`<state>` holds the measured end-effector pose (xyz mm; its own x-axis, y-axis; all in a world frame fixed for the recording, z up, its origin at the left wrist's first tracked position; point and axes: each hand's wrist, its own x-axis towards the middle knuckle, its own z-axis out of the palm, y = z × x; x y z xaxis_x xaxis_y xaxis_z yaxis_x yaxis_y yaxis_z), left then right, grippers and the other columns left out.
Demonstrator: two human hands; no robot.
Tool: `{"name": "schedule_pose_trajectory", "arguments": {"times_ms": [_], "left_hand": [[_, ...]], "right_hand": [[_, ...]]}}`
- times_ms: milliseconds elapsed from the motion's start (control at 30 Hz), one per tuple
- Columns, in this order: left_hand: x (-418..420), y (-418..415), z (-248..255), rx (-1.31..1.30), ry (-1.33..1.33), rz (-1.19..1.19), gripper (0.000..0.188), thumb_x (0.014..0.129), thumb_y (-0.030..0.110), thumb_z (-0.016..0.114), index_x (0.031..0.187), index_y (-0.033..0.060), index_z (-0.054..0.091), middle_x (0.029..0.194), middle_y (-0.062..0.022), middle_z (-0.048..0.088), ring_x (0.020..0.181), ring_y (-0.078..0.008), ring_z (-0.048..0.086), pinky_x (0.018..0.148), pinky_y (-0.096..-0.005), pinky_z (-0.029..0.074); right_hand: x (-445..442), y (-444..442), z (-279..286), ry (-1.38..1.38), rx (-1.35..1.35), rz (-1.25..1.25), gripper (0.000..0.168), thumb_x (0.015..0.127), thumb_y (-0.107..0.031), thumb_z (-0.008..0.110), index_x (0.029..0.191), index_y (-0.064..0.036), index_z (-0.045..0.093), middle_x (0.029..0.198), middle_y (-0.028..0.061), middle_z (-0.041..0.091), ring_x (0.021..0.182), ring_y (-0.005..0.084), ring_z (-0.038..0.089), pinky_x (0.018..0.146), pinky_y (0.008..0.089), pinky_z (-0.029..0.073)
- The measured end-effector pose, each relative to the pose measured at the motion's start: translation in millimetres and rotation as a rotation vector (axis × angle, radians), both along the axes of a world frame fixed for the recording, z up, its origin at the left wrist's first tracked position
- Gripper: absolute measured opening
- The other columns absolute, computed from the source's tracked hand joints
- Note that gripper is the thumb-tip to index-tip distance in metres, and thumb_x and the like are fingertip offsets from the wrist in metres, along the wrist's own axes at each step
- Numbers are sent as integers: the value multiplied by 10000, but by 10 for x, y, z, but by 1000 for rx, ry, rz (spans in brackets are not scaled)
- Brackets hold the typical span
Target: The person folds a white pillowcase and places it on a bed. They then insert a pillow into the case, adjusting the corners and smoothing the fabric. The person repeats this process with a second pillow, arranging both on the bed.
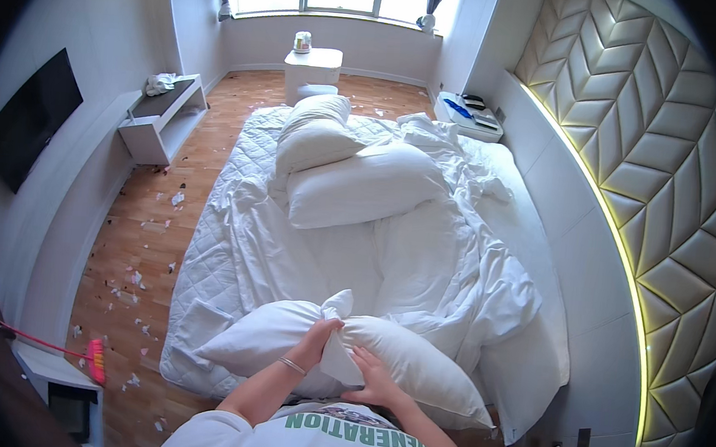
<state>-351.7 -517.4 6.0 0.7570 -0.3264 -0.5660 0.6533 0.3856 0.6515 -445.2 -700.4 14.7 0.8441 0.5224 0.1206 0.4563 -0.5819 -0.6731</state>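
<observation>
At the near edge of the bed (202, 254), a plump white pillow-like bundle (419, 363) lies crosswise in front of me. Its middle is drawn in by a knotted white cloth (337, 305). One end of the knot points up and a flap hangs toward me. My left hand (322, 340), with a band at the wrist, grips the cloth just below the knot. My right hand (377, 378) rests on the bundle beside the flap, thumb apart from the fingers. Whether the bundle is one pillow or two, I cannot tell.
Beyond lie a white pillow (368, 183), a folded pillow (315, 130) and rumpled sheets (505, 294). Paper scraps (136, 277) litter the wooden floor on the left, near a red broom (95, 360). A nightstand (469, 121) stands at the far right, a white table (313, 60) by the window.
</observation>
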Motion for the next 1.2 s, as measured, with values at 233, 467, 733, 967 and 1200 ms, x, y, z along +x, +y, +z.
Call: {"name": "schedule_pose_trajectory", "arguments": {"times_ms": [233, 467, 733, 967, 1200], "left_hand": [[156, 227, -23, -282, 88, 226, 283, 876, 270, 468, 1038, 58, 563, 881, -76, 621, 805, -217, 615, 749, -372, 512], [220, 222, -493, -395, 97, 223, 369, 896, 284, 477, 1164, 33, 515, 1044, -100, 623, 925, -229, 619, 796, -368, 512], [-297, -282, -419, 1058, -507, 55, 852, 722, 398, 708, 1344, -7, 291, 1181, -176, 447, 1067, -319, 464, 958, -411, 368], [-496, -400, -604, 1406, -557, -73, 856, 681, 302, 703, 1362, 36, 259, 1305, -234, 290, 1179, -403, 344, 1005, -463, 308], [31, -78, -948, 1337, -480, -32, 338, 716, 158, 638, 1015, 12, 578, 885, -184, 631, 836, -368, 627, 744, -421, 488]], "right_hand": [[158, -10, -228, -152, -273, -212, 494, 802, -307, 622, 1269, -177, 529, 1346, 149, 460, 1247, 335, 422, 1059, 489, 260], [380, 124, -638, -293, -364, -328, 361, 790, -237, 572, 1145, -177, 597, 1179, 133, 565, 1143, 297, 505, 966, 469, 354], [784, 156, -694, -144, -433, -454, 123, 758, -187, 563, 819, -101, 626, 767, 90, 612, 790, 278, 608, 752, 416, 450], [761, 133, -532, -344, -404, -514, 122, 746, -175, 588, 801, -87, 652, 862, 108, 601, 774, 288, 593, 760, 404, 453], [506, 338, -879, -158, -273, -384, 326, 745, -168, 611, 1061, -89, 607, 1057, 146, 555, 980, 326, 543, 877, 478, 411]]}}
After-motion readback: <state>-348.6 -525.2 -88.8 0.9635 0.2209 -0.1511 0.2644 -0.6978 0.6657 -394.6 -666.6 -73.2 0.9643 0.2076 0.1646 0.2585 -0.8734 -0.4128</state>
